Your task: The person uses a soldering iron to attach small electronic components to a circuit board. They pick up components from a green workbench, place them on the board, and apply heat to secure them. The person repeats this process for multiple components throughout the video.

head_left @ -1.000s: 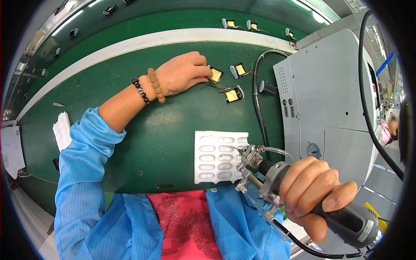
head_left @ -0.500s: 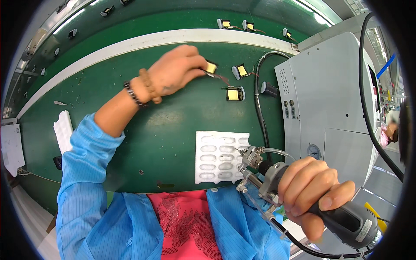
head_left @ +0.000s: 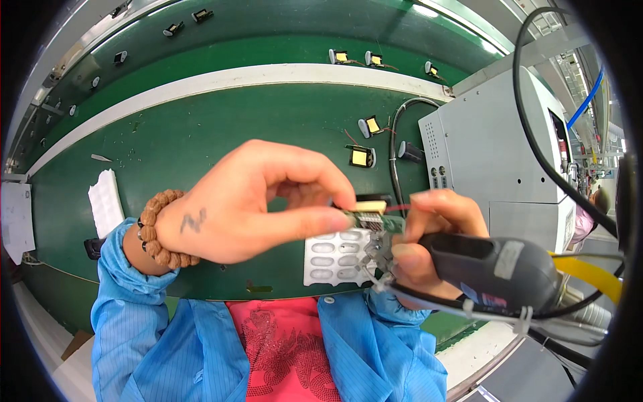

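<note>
My left hand (head_left: pixel 261 201) pinches a small electronic unit (head_left: pixel 368 213) between thumb and fingers. The unit shows a green circuit board, a yellow pad and a red wire. Close against its right end is my right hand (head_left: pixel 445 224), which holds a black powered screwdriver (head_left: pixel 495 268) with a hose and cable attached. Its metal nose is blurred just below the board; whether they touch I cannot tell. Under the unit lies a white moulded tray (head_left: pixel 308 271) with oval hollows. Two similar units with yellow pads, one upper (head_left: pixel 372 126) and one lower (head_left: pixel 362 156), rest farther back.
A grey machine cabinet (head_left: pixel 489 147) stands at the right, with a black cable (head_left: pixel 396 127) curving beside it. Near the cable lies a dark cylindrical part (head_left: pixel 410 152). Several units sit beyond the white ledge (head_left: pixel 268 75). A white piece (head_left: pixel 106 204) lies at the left.
My left hand has brought a unit from the back of the bench toward me, to the screwdriver. My right hand has moved up and left with the screwdriver, which is now turned more level.
</note>
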### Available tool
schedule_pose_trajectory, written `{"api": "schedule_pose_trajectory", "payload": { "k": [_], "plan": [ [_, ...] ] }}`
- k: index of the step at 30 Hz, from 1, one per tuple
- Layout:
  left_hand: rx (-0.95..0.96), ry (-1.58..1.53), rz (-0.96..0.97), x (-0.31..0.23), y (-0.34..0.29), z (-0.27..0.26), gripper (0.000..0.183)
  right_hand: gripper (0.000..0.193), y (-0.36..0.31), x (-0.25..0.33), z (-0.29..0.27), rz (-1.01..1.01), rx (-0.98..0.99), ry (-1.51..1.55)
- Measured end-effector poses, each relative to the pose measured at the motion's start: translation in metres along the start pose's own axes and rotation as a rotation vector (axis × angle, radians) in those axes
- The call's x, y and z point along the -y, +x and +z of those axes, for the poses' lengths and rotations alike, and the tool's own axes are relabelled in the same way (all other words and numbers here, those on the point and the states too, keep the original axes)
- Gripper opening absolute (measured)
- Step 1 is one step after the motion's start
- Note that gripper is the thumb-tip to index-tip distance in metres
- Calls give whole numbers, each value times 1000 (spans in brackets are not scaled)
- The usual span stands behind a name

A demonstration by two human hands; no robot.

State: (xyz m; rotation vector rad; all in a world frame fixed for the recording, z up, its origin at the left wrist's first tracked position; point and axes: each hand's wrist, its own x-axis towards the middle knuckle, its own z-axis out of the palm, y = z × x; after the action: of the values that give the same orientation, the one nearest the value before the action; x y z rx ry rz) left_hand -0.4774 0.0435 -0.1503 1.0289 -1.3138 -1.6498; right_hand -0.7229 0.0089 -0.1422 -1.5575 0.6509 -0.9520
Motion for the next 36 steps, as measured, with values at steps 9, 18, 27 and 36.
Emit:
{"api": "schedule_pose_trajectory", "payload": {
  "k": [9, 18, 27, 36],
  "plan": [
    [-36, 73, 126, 9, -3, 16, 25, 27, 2, -17, -1, -219, 6, -113],
    [-279, 550, 550, 18, -1, 19, 38, 26, -3, -23, 5, -170, -113, -105],
    [-276, 501, 527, 27, -4, 20, 39, 23, -5, -15, 6, -32, -104, -31],
    [-251, 467, 548, 30, -1, 18, 38, 24, -6, -20, 7, -129, -119, -77]
  ]
}}
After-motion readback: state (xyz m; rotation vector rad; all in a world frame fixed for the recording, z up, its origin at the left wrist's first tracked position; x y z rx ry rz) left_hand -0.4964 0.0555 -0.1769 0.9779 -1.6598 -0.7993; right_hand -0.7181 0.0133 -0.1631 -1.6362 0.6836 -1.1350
